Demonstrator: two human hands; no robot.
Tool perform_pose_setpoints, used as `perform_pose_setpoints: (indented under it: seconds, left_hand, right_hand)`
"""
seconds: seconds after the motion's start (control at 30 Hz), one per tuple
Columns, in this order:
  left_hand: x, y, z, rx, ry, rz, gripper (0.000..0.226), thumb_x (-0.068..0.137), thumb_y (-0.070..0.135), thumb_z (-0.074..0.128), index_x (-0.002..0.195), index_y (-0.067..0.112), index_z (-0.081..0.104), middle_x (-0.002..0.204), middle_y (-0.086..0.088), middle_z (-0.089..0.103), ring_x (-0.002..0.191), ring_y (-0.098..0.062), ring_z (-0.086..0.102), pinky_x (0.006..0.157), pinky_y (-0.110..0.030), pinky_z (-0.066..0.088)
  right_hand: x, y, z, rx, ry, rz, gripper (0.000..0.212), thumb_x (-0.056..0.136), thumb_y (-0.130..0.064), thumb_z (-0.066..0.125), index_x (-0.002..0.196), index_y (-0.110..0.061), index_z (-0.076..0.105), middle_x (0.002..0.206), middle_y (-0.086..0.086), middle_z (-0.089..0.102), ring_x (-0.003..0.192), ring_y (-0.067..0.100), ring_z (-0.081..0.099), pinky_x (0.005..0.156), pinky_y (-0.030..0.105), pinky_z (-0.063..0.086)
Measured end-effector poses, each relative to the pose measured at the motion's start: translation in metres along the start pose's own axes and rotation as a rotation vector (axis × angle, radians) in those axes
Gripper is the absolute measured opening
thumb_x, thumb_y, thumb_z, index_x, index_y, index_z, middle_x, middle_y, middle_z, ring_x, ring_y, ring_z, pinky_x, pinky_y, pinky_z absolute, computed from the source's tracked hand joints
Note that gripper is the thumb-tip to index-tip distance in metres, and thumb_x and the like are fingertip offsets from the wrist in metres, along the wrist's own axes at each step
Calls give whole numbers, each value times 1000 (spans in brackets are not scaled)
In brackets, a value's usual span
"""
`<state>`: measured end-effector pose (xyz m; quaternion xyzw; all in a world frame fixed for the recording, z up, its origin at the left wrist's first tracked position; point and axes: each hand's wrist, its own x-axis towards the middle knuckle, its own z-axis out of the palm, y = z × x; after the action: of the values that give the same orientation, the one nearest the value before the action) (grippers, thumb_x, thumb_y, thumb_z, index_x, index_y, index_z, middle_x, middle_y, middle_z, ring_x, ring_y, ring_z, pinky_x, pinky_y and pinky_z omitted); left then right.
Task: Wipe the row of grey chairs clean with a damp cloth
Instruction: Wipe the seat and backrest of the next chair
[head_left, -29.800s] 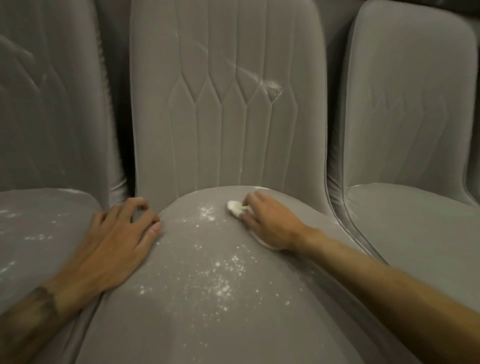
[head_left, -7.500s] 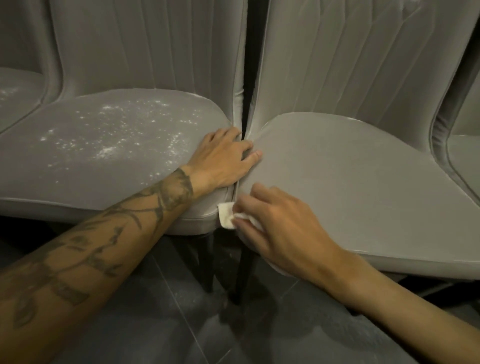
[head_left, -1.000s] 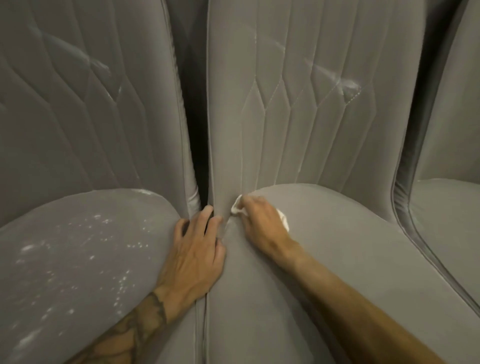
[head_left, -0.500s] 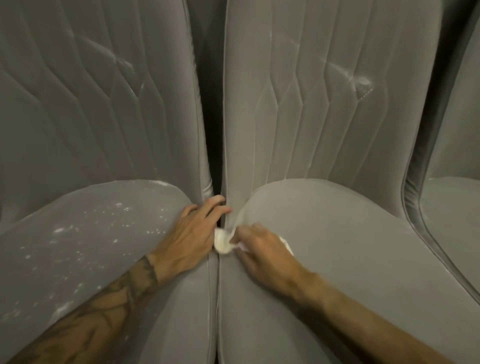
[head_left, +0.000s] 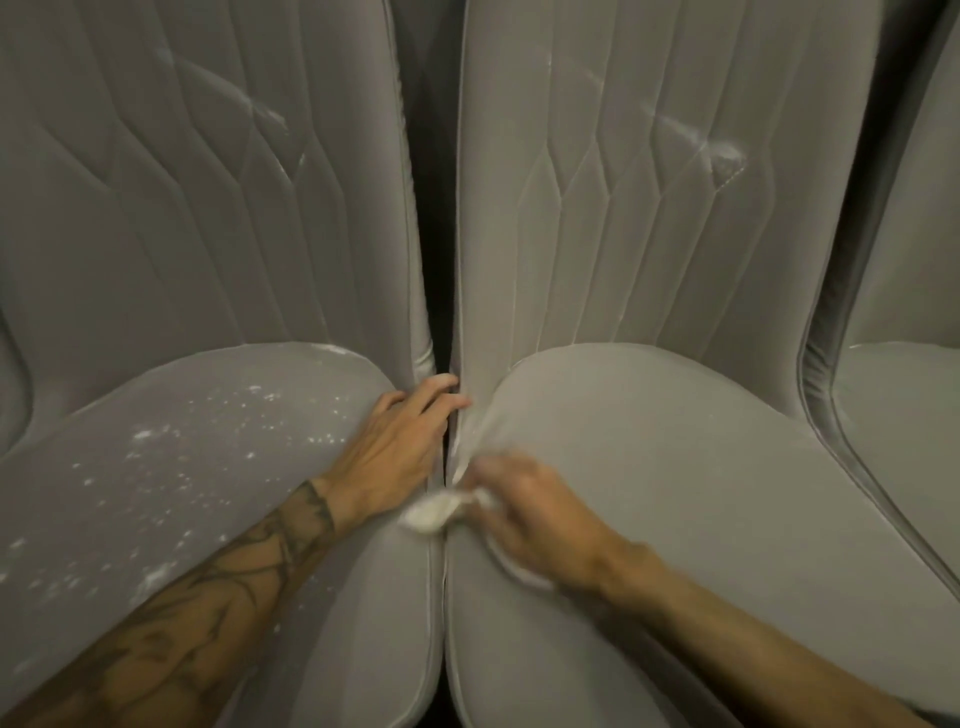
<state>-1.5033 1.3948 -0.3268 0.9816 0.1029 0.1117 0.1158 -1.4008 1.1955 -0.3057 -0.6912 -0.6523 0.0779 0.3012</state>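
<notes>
Right hand (head_left: 535, 514), blurry, has its fingers bunched around the white cloth (head_left: 434, 512) at the left edge of the right chair (head_left: 675, 467), right at the gap. Left hand (head_left: 400, 447) lies flat, fingers straight, on the dusty left chair (head_left: 182, 467).

Left hand (head_left: 400, 447) flat, fingers (head_left: 440, 399) straight (forearm tattooed); right hand (head_left: 535, 517) blurred, fingers curled round cloth (head_left: 431, 512).
</notes>
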Motion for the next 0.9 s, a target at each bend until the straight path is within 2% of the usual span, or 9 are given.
perform_pose_setpoints:
  seconds: [0.07, 0.13, 0.27, 0.33, 0.5, 0.57, 0.63, 0.7, 0.9]
  left_hand:
    - [0, 1, 0, -5, 3, 3, 49, 103, 8, 50, 150, 22, 47, 161, 1, 33, 137, -22, 50, 115, -41, 34]
    - [-1, 3, 0, -1, 17, -2, 45, 105, 12, 48, 150, 20, 48, 161, 0, 34, 137, -23, 50, 114, -41, 35]
    - [-1, 2, 4, 3, 17, -19, 43, 108, 21, 43, 152, 22, 45, 163, 3, 30, 137, -22, 49, 117, -42, 34]
    - [-2, 4, 6, 2, 28, -36, 41, 111, 26, 39, 151, 23, 45, 161, 4, 31, 137, -19, 49, 116, -42, 35]
    - [-3, 9, 11, 10, 44, -88, 43, 110, 34, 40, 151, 25, 46, 161, 5, 32, 139, -16, 47, 116, -41, 33]
    - [-3, 7, 11, 31, 37, -82, 44, 110, 38, 39, 151, 25, 46, 161, 6, 32, 138, -17, 48, 116, -42, 34]
    - [-3, 7, 11, 51, 38, -77, 46, 109, 44, 35, 150, 25, 46, 161, 5, 33, 138, -18, 49, 115, -42, 35]
    - [-4, 7, 10, 58, 33, -82, 55, 106, 52, 27, 150, 26, 47, 161, 5, 34, 138, -19, 49, 114, -42, 36]
    - [-5, 9, 17, 69, 66, -74, 57, 105, 53, 25, 148, 25, 49, 160, 3, 36, 135, -20, 52, 112, -43, 37]
  right_hand:
    - [20, 18, -9, -96, 162, 216, 10, 96, -11, 62, 107, -10, 63, 106, 7, 64, 98, 27, 55, 86, 30, 40]
    - [23, 14, 3, -202, 178, 308, 16, 97, -13, 57, 113, -12, 61, 114, 7, 61, 105, 28, 51, 91, 37, 41]
    - [-20, -40, 42, -134, 7, 70, 17, 91, -27, 52, 108, -30, 50, 108, -7, 52, 98, 18, 47, 74, 33, 45]
    - [-23, -34, 27, -75, -56, 28, 16, 92, -25, 57, 106, -30, 51, 107, -8, 52, 97, 16, 47, 77, 29, 40]
    - [-15, -15, 11, -213, 134, 215, 19, 99, -24, 52, 116, -19, 56, 117, 1, 55, 106, 22, 47, 91, 33, 42]
    - [-30, -43, 26, -178, -4, 49, 20, 98, -25, 50, 116, -19, 56, 114, 4, 55, 105, 26, 49, 92, 40, 44]
    - [-52, -50, 22, -57, -90, -96, 14, 97, -22, 54, 110, -17, 57, 107, 4, 55, 98, 26, 50, 90, 35, 43]
    - [-61, -23, -5, -12, 46, 8, 9, 98, -17, 60, 107, -17, 61, 103, 1, 60, 94, 22, 54, 88, 29, 42]
    - [-65, 128, -115, -301, 561, 734, 16, 95, -19, 63, 107, -9, 66, 105, 15, 70, 100, 36, 63, 83, 36, 44]
